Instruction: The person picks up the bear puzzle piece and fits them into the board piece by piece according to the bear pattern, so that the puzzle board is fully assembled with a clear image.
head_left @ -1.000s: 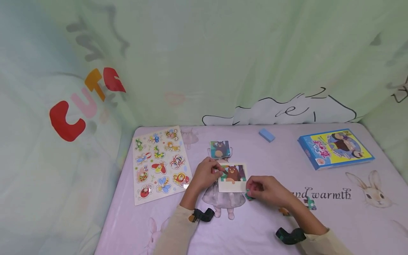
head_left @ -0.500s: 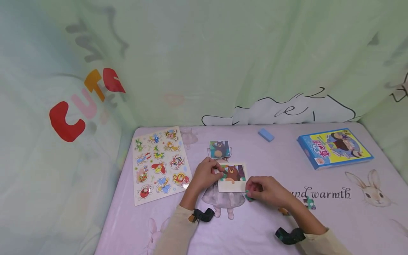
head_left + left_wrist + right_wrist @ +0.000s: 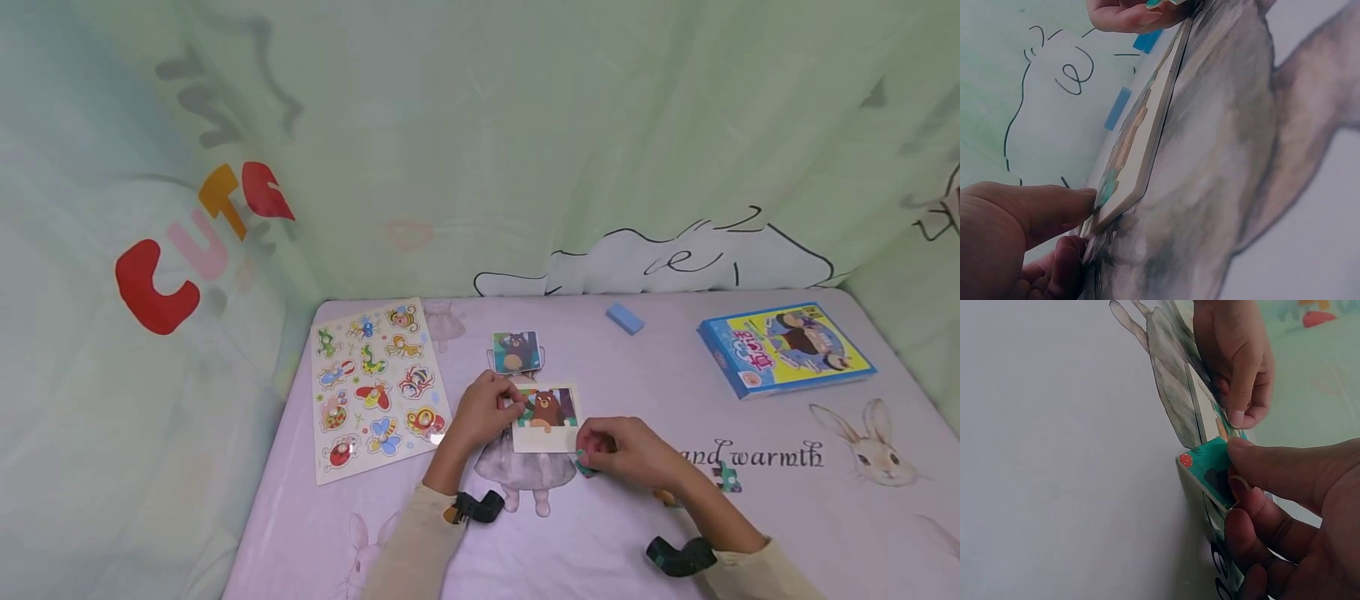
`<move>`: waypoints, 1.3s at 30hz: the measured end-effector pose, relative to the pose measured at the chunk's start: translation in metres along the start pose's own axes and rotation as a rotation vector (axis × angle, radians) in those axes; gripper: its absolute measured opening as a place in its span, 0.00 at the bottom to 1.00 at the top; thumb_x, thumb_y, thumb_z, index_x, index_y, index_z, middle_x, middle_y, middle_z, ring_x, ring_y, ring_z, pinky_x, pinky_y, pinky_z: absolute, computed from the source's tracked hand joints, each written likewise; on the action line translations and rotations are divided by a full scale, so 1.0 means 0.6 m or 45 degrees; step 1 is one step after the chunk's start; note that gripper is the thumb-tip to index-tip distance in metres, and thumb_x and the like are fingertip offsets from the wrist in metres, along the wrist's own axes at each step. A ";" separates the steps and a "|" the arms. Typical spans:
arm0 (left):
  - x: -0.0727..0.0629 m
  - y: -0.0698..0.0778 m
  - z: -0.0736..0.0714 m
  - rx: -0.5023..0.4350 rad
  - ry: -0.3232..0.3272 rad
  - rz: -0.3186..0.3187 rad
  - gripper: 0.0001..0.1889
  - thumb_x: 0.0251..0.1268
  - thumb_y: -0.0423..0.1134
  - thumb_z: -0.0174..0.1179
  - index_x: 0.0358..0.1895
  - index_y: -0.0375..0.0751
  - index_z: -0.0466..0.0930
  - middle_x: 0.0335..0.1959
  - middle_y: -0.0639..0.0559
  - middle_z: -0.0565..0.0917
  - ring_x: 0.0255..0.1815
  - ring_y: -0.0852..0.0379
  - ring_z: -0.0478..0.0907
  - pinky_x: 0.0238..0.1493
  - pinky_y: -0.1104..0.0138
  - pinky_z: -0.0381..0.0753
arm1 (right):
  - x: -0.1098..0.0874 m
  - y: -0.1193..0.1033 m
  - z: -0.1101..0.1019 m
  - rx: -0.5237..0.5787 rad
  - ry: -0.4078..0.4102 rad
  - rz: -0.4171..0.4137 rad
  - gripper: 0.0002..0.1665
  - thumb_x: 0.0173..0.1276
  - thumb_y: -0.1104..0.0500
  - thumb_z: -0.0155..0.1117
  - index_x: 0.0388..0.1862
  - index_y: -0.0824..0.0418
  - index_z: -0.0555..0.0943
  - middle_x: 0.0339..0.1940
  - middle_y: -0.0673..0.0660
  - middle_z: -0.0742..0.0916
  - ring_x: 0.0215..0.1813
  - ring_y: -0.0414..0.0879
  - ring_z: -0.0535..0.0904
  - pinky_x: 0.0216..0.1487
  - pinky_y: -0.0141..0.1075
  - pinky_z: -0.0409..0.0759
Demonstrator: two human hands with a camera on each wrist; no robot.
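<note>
In the head view, a small cream puzzle board (image 3: 546, 439) lies flat mid-table, its upper part filled with a brown bear and its lower strip bare. My left hand (image 3: 486, 410) pinches the board's left edge; the left wrist view shows the thumb (image 3: 1063, 203) over the rim, fingers curled below. Beside the opposite edge, my right hand (image 3: 628, 450) holds a green puzzle piece (image 3: 1207, 464) with a red spotted corner between thumb and fingers. The piece is tilted, and the fingers hide part of it. A square bear card (image 3: 517, 352) lies just behind the board.
An insect puzzle board (image 3: 382, 387) lies at left. A blue block (image 3: 626, 318) sits at the back, and a blue and yellow box (image 3: 787, 350) at back right. Near my right forearm are a green loose piece (image 3: 727, 477) and a partly hidden orange-brown piece (image 3: 666, 498).
</note>
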State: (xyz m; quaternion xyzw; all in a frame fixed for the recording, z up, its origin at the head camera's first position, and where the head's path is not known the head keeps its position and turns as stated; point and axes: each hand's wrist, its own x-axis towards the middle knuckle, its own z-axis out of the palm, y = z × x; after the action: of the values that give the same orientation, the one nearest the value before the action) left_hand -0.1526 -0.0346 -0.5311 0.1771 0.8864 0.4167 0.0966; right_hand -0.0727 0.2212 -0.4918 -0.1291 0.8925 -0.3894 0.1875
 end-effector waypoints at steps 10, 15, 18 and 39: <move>0.001 0.000 0.000 0.011 -0.003 -0.010 0.04 0.66 0.41 0.67 0.37 0.47 0.87 0.37 0.54 0.74 0.31 0.64 0.69 0.34 0.71 0.69 | 0.000 -0.001 0.001 -0.010 0.003 0.006 0.06 0.65 0.57 0.74 0.37 0.51 0.83 0.27 0.46 0.79 0.32 0.40 0.73 0.33 0.30 0.72; 0.000 0.003 0.000 0.012 -0.007 -0.023 0.04 0.66 0.42 0.68 0.38 0.47 0.87 0.37 0.54 0.74 0.32 0.63 0.69 0.34 0.71 0.69 | 0.000 -0.002 0.001 0.012 -0.008 0.015 0.06 0.65 0.58 0.73 0.38 0.52 0.83 0.27 0.47 0.79 0.32 0.40 0.73 0.33 0.30 0.72; 0.000 0.003 0.000 0.014 -0.007 -0.025 0.04 0.66 0.42 0.68 0.38 0.47 0.87 0.37 0.54 0.74 0.32 0.63 0.69 0.34 0.71 0.69 | -0.001 -0.002 0.001 0.009 -0.007 0.012 0.06 0.66 0.58 0.73 0.38 0.52 0.83 0.27 0.47 0.79 0.32 0.40 0.73 0.33 0.30 0.72; -0.001 0.002 0.002 0.009 0.009 -0.007 0.03 0.64 0.40 0.68 0.37 0.47 0.87 0.39 0.53 0.76 0.31 0.63 0.69 0.35 0.70 0.70 | -0.004 -0.004 0.004 0.004 0.008 0.051 0.06 0.65 0.58 0.74 0.37 0.52 0.83 0.27 0.46 0.79 0.33 0.41 0.73 0.33 0.30 0.72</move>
State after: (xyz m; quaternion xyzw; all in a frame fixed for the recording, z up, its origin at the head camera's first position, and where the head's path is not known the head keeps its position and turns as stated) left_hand -0.1516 -0.0333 -0.5312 0.1735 0.8887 0.4138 0.0940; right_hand -0.0695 0.2189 -0.4907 -0.1097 0.8948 -0.3876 0.1927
